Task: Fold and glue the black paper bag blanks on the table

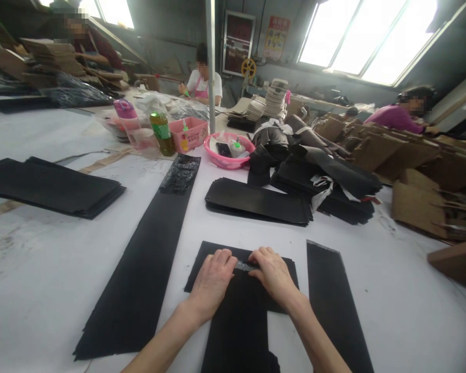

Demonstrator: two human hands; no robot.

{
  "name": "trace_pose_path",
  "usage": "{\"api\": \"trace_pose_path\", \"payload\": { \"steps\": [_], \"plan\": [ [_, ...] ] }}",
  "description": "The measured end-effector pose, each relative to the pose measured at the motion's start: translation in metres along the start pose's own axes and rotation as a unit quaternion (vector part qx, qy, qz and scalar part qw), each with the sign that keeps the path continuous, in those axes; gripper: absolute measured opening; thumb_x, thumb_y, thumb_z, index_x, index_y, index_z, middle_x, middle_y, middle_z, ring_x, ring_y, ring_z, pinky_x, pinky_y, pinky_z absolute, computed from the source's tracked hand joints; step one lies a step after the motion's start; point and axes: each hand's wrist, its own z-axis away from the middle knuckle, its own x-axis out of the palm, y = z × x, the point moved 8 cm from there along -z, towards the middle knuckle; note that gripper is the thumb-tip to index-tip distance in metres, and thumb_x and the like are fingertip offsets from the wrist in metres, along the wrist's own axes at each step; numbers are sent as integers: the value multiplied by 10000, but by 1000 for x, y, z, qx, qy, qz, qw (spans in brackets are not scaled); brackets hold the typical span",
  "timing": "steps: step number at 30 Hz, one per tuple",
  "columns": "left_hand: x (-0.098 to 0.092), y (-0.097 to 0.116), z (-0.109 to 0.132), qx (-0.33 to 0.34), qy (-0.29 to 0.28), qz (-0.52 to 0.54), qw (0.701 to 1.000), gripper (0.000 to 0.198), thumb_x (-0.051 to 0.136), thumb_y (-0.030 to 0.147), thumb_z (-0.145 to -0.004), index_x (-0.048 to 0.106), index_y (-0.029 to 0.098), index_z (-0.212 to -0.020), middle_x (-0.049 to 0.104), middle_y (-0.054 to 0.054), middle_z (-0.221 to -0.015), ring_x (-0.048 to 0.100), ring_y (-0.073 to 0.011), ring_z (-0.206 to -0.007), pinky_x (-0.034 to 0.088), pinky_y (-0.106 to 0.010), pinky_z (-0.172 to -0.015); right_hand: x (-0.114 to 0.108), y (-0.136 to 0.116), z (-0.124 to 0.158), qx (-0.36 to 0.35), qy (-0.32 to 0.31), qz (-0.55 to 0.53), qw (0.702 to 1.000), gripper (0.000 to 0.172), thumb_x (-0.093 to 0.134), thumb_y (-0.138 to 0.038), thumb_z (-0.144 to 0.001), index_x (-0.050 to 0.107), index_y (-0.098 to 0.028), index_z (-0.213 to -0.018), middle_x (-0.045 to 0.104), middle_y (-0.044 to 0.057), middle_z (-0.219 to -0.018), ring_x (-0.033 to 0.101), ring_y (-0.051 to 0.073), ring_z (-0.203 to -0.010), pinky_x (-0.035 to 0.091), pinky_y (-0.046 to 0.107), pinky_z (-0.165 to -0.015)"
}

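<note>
My left hand (213, 280) and my right hand (275, 274) are side by side in front of me, both closed. Between thumbs and fingers they pinch the far end of a long black strip (236, 321), which runs toward me. A shiny greyish band (244, 266) shows on that end between the hands. Underneath lies a wider black sheet (200, 261), set crosswise. Left of my hands is a stack of long black strips (135, 274), its far end smeared with something glossy. To the right is another black strip (332, 300) with a grey far edge.
Stacks of black sheets lie at the left (50, 186) and beyond my hands (256, 201). Farther back stand a pink basin (229, 161), a green-labelled bottle (162, 135) and a pink basket (190, 133). A metal pole (211, 67) rises there. Brown bags (415, 207) crowd the right; several people sit beyond.
</note>
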Motion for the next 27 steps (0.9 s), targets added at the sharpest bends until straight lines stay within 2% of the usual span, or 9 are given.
{"api": "trace_pose_path", "payload": {
  "steps": [3,5,10,14,19,24,27],
  "plan": [
    [1,2,-6,38,4,6,999,421,550,47,-826,510,214,-1211,496,-79,-1275,430,-244,-1221,385,-422,-1008,1,2,-1,-6,1,-11,1000,179,722,-140,-768,595,-231,-855,583,-10,-875,529,182,-854,409,286,-729],
    [2,3,-9,59,0,7,998,430,542,39,-826,520,211,-1219,500,-78,-1285,419,-244,-1245,348,-434,-1059,0,1,0,-10,4,-19,1000,187,719,-132,-769,585,-233,-853,577,-11,-890,524,181,-855,406,284,-729],
    [0,9,-10,89,-1,20,996,298,535,64,-863,578,202,-1123,561,-50,-1145,480,-212,-1160,371,-396,-1055,-1,-1,7,-10,15,-42,999,201,686,-108,-792,556,-230,-885,582,-17,-893,521,178,-867,409,283,-753],
    [-1,12,-9,95,3,13,995,186,497,123,-919,599,179,-1065,560,-55,-1098,486,-207,-1134,389,-386,-1036,-1,-1,13,-14,34,-62,997,331,654,-71,-810,542,-230,-1078,594,-6,-927,528,179,-882,421,296,-786],
    [-2,15,-10,110,-14,12,994,173,484,140,-934,594,190,-1057,559,-48,-1079,498,-196,-1115,403,-369,-1012,6,-5,19,-71,45,-27,996,97,607,-142,-883,613,-228,-928,598,5,-939,528,180,-919,416,298,-799],
    [4,18,-5,146,-15,-34,989,218,467,105,-931,571,172,-1110,575,-52,-1095,490,-205,-1144,361,-392,-1055,13,-1,22,-101,85,-15,991,113,528,-164,-938,617,-213,-889,589,19,-935,524,166,-892,407,293,-768],
    [9,18,-2,159,-7,-59,985,288,457,104,-934,527,160,-1207,572,-58,-1111,461,-219,-1197,320,-412,-1094,15,0,24,-116,110,-22,987,135,506,-185,-956,607,-207,-868,579,23,-920,511,166,-870,398,302,-755]
  ]
}}
